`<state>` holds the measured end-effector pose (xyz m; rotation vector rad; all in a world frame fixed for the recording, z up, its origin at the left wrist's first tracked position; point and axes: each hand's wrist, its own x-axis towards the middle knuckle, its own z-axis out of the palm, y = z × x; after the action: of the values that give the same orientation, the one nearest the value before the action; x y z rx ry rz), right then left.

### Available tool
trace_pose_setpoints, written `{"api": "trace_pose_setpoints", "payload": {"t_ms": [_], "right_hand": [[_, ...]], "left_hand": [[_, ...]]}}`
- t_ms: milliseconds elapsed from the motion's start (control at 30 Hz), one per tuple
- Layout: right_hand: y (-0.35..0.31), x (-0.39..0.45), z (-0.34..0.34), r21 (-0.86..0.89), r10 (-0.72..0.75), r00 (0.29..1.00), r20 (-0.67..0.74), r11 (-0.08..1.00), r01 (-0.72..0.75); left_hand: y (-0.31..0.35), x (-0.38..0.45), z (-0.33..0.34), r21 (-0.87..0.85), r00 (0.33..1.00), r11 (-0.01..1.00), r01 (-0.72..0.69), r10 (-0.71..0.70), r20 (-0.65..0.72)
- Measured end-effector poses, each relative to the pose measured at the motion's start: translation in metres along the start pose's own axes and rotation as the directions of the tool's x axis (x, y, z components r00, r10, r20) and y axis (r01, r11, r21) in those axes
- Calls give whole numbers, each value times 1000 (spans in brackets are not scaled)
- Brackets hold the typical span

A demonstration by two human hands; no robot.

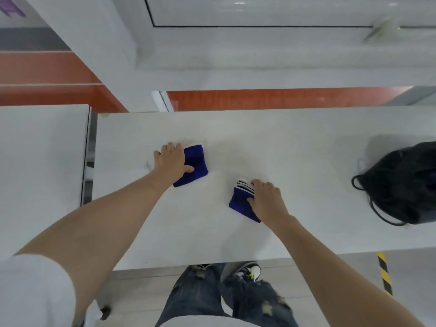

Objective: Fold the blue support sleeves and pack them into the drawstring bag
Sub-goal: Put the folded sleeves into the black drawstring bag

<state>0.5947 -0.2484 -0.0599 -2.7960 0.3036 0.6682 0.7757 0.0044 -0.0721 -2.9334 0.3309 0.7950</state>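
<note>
While both arms are reaching out over the white counter [271, 142], each hand is lying on a folded blue support sleeve. Left of the frame's centre, the left hand [171, 161] is lying flat and spread on the left sleeve [197, 161], with the fingers pointing toward the top of the frame and the thumb pressing on the blue fabric; it is covering the sleeve's left part and is pressing rather than gripping. A white edge is showing along that sleeve's upper side. Just right of centre and a little lower, the right hand [267, 199] is resting with loosely curled fingers on the right sleeve [240, 200], its fingertips touching the black-and-white striped end and its thumb lying on the blue; whether it is pinching the cloth I cannot tell. The two sleeves are lying apart from each other on the counter. At the right edge of the frame, well apart from both hands, the black drawstring bag [405, 182] is sitting slumped on the counter with its cords trailing in loops toward the lower left.
</note>
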Motion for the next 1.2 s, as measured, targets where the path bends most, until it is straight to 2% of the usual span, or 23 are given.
{"api": "trace_pose_setpoints", "payload": {"t_ms": [167, 300, 400, 500, 667, 800, 1033, 1200], "right_hand": [[6, -16, -11, 154, 29, 998, -54, 988, -20], [18, -34, -20, 443, 112, 991, -73, 894, -68], [30, -52, -28, 542, 183, 979, -92, 834, -105], [48, -74, -35, 638, 266, 953, -144, 762, -116], [97, -109, -48, 698, 363, 900, -241, 710, -99], [157, -133, -61, 703, 410, 858, -310, 706, -83], [264, -182, -85, 726, 372, 865, -337, 688, -13], [332, -217, -112, 657, 328, 822, -465, 751, 72]], "left_hand": [[11, -13, 1, -155, 999, 988, 18, -12, 39], [26, -25, 7, -195, 996, 977, -89, 91, 3], [51, -40, 5, -209, 987, 965, -160, 156, -36], [87, -63, 2, -227, 968, 944, -238, 210, -140], [162, -107, -8, -353, 938, 877, -326, 252, -239], [231, -139, -20, -360, 901, 841, -405, 301, -311], [353, -202, -35, -422, 902, 813, -401, 273, -333], [428, -234, -39, -431, 906, 812, -395, 266, -328]]}}
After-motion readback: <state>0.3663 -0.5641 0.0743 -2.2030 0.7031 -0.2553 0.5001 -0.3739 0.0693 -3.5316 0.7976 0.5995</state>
